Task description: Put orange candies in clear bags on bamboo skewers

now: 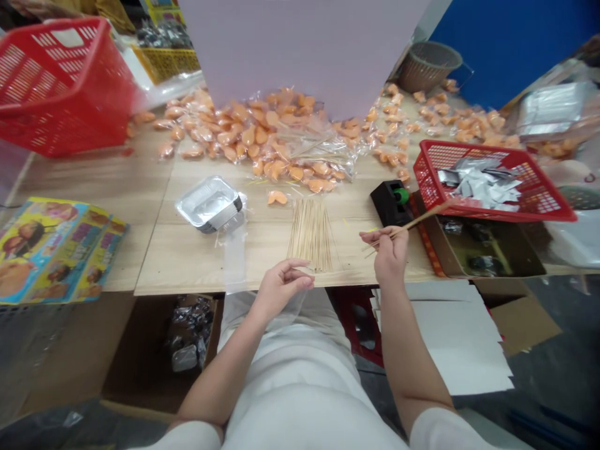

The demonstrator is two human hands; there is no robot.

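My right hand [390,253] is closed around a small bundle of thin wooden sticks [424,217], which slants up to the right towards the red basket. My left hand [284,284] is at the table's front edge, its fingers curled towards the thumb. A clear plastic bag [293,307], hard to make out, seems to hang from its grip. Just beyond the left fingers lies a loose row of similar wooden sticks [312,234]. A stack of foil trays [209,203] sits left of the sticks, with clear plastic sleeves [235,253] beside it.
Many wrapped orange pieces [253,134] cover the back of the table. On the right are a black tape dispenser [391,203], a red basket [497,209] of silver sachets and a cardboard tray [497,250]. Printed boxes [56,250] and a large red basket [100,94] occupy the left.
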